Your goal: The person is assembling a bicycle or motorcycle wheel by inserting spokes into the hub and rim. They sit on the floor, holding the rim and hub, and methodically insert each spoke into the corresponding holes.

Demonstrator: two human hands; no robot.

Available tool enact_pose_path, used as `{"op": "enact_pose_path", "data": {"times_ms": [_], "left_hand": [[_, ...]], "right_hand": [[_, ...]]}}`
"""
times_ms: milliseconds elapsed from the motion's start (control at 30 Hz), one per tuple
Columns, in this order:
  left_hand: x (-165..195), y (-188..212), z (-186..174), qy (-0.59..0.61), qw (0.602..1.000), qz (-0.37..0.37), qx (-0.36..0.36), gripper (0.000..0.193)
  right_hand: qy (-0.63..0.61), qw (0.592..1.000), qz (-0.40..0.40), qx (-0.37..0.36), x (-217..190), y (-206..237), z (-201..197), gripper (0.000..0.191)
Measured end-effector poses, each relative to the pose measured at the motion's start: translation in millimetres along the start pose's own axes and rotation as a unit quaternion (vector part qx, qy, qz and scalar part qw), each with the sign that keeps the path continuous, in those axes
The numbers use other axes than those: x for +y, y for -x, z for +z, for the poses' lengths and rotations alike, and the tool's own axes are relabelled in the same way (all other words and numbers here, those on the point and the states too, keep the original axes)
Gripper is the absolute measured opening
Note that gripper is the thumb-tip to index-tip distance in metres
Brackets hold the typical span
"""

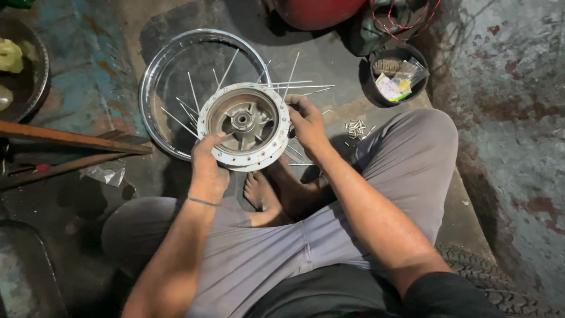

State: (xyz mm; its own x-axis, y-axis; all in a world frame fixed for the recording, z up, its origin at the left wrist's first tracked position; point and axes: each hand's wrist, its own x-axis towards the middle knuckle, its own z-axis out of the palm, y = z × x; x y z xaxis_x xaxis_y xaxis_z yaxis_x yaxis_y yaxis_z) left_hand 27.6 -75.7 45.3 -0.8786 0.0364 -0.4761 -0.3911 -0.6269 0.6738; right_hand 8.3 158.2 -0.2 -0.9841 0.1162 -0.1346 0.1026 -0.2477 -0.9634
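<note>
Grey, stained concrete floor lies under me, and I sit on it with crossed legs and bare feet point(263, 191).

My left hand point(207, 162) holds the wheel hub point(244, 125) at its lower left edge; the thumb lies on the flange and the fingers are closed behind it, so this hand is clamped on the hub. My right hand point(307, 121) grips the right edge of the same hub, with the fingers curled around the rim of the flange. The hub is round, metal, with small holes along its border, and it is raised above my feet, tilted a little toward me.

Thin spokes point(294, 85) come out from behind the hub in several directions, mostly up and to the right. Behind the hub, flat on the floor, lies a shiny wheel rim point(154, 76); the hub covers its lower right part.

Just beside my right hand, on the floor, there is a small heap of spoke nipples point(355, 128). Further away, at upper right, stands a dark bowl point(376, 97) with small packets in it. At the left lie two long wooden bars point(70, 138), and near them a crumpled piece of plastic point(105, 174). A tyre point(488, 277) touches my right leg at lower right.
</note>
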Motion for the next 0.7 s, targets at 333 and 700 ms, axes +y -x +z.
{"op": "enact_pose_path", "data": {"times_ms": [333,700], "left_hand": [[2,19,6,-0.075,0.996,0.023,-0.040,0.048],[-2,-15,-29,0.018,0.997,-0.006,0.072,0.029]], "right_hand": [[0.013,0.997,0.061,0.051,4,-7,-6,0.023],[-0.057,0.990,0.047,0.121,-15,-6,-6,0.023]]}}
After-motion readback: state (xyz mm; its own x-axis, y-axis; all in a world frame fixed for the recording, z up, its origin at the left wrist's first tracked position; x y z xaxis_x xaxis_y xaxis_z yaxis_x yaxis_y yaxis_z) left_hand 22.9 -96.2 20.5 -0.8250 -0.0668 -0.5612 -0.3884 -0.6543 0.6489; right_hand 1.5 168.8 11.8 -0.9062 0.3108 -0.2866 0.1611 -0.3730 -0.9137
